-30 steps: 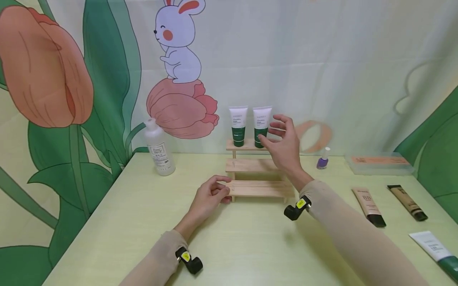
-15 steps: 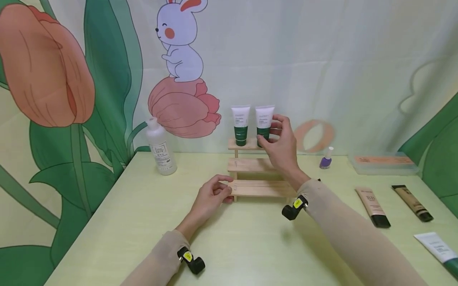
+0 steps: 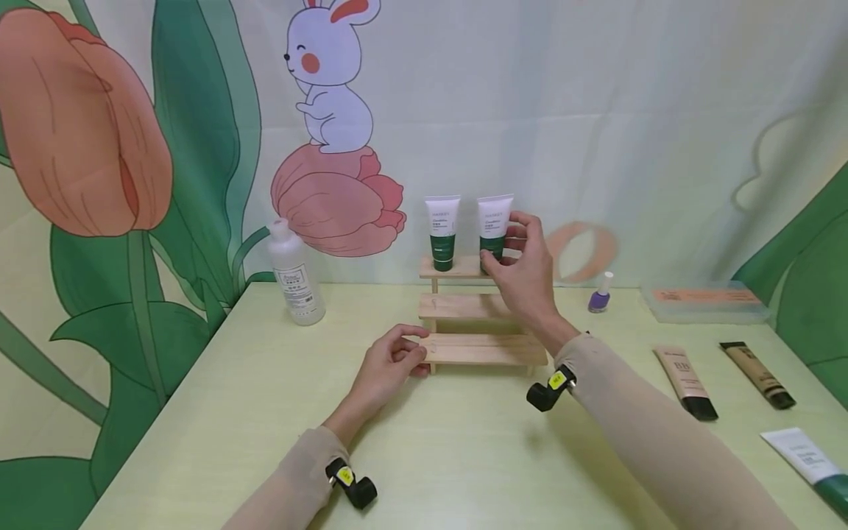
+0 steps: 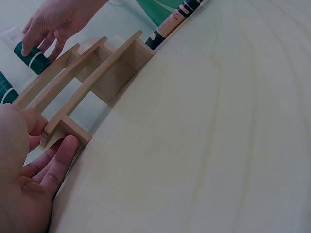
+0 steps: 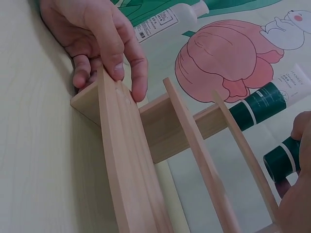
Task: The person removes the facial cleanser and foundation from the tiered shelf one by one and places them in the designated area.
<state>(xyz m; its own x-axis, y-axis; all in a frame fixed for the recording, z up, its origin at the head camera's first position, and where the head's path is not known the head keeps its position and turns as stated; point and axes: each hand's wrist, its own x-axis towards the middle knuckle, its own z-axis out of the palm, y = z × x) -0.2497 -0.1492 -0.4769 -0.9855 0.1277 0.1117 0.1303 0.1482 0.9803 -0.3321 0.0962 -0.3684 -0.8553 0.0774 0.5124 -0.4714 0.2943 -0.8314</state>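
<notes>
A three-step wooden rack (image 3: 486, 349) stands on the table. My left hand (image 3: 386, 366) grips the left end of its lowest step, thumb and fingers above and below the board in the left wrist view. On the top step a white-and-green squeeze tube (image 3: 442, 230) stands upright on its cap. To its right, my right hand (image 3: 528, 276) pinches a matching squeeze tube (image 3: 494, 219) low on its green part, holding it upright. The fingers cover part of its base. Whether that cap (image 5: 278, 164) touches the step I cannot tell.
A white bottle (image 3: 296, 283) stands at the back left. Right of the rack are a purple nail polish bottle (image 3: 599, 293), a clear flat box (image 3: 704, 304), a beige BB tube (image 3: 685, 381), a brown tube (image 3: 757, 374) and another white-and-green tube (image 3: 810, 467). A printed curtain (image 3: 457, 88) hangs behind.
My right hand's fingers have closed onto the right-hand tube, which has shifted a little right, widening the gap between the two tubes. The left hand keeps its hold on the rack.
</notes>
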